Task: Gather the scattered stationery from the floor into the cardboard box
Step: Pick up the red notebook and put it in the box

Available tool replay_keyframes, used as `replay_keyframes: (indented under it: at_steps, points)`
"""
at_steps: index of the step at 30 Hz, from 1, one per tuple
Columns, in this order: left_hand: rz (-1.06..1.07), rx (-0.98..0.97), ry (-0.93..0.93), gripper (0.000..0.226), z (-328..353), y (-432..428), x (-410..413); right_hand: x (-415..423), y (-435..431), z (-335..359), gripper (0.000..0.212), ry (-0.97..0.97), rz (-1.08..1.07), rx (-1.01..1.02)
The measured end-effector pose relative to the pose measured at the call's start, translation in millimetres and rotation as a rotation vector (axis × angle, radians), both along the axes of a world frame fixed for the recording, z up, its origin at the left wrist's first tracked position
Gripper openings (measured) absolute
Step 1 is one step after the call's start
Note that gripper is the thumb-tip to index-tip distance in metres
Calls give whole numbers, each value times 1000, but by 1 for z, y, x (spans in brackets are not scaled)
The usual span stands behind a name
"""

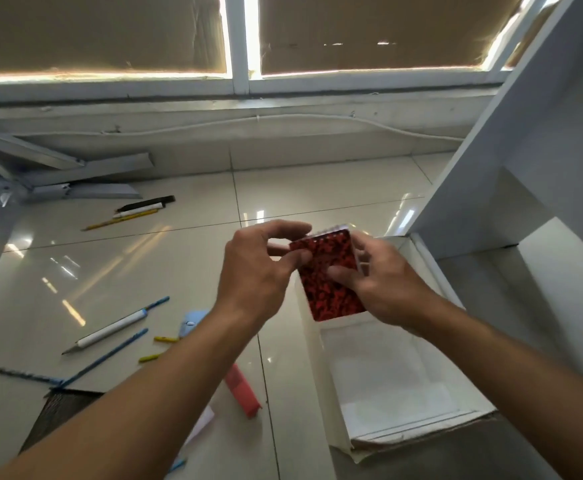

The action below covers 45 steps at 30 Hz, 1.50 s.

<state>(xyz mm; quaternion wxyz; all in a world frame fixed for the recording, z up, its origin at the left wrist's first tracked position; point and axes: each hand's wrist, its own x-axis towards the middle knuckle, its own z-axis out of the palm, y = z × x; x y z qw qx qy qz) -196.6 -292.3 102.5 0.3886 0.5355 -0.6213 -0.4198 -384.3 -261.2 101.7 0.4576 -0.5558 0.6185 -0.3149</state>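
Both hands hold a small spiral notepad point(331, 285) with a red and black patterned cover, raised above the far left corner of the open white-lined cardboard box point(317, 368). My left hand point(259, 271) pinches its upper left edge. My right hand point(383, 285) grips its right side, thumb on the cover. Scattered on the tiled floor to the left are a white pen point(110, 329), blue pencils point(110, 356), two short yellow pieces point(165, 339), a light blue item point(191, 322) and a pink-red flat item point(243, 389). Farther back lie a yellow pencil, a white marker and a black pen point(137, 209).
A white shelf unit point(525, 150) rises on the right, right behind the box. Grey metal frame legs point(58, 174) sprawl at the far left by the wall. A dark mesh mat point(58, 410) lies at the lower left. Windows covered with cardboard line the back wall.
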Motion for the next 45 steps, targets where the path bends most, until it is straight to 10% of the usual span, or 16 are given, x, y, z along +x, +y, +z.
replay_keyframes:
  at_steps: [14,30,45]
  points:
    - [-63,57,-89,42,-55,27,-5,-64,-28,-96,55,445,-415,65]
    - [-120,-103,-128,35,-49,39,-40,-62,-34,-113,68,445,-551,102]
    - [-36,415,106,52,-115,28,-172,-80,-28,-120,60,328,-455,29]
